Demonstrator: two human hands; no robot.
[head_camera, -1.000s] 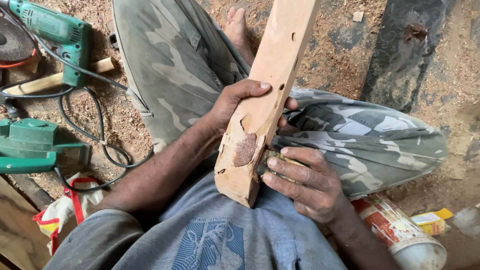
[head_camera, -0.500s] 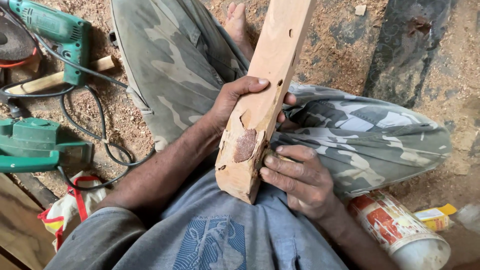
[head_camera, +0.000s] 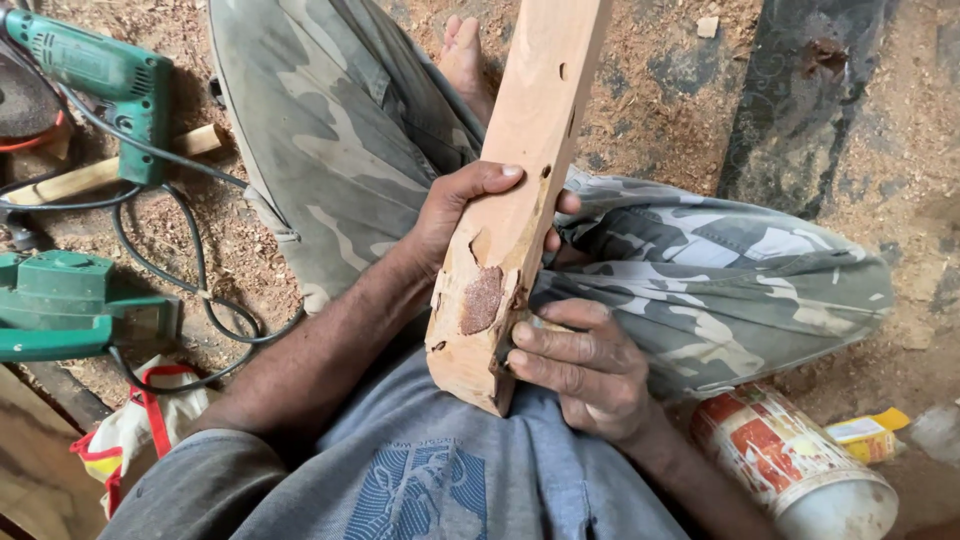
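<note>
Down on a sawdust-covered floor, a person sits cross-legged with a long wooden beam slanting up from the lap and away past the top edge of the view; its near end rests against the grey shirt, and a rough reddish-brown patch shows on the upper face near that end. The left hand wraps the beam from the left side, thumb lying across the top face and fingers curled round the far edge, so the grip is closed on the wood; the right hand sits at the beam's right edge just below the patch, fingers pressed together and bent over a small pale piece held against the wood, though what that piece is cannot be told. Camouflage trousers cover both knees, and a bare foot shows beside the beam; at left lie a green power drill with its black cable, a green sander, and a wooden stick; at lower right a paint tin stands by the right forearm, with a small yellow packet just beside it.
</note>
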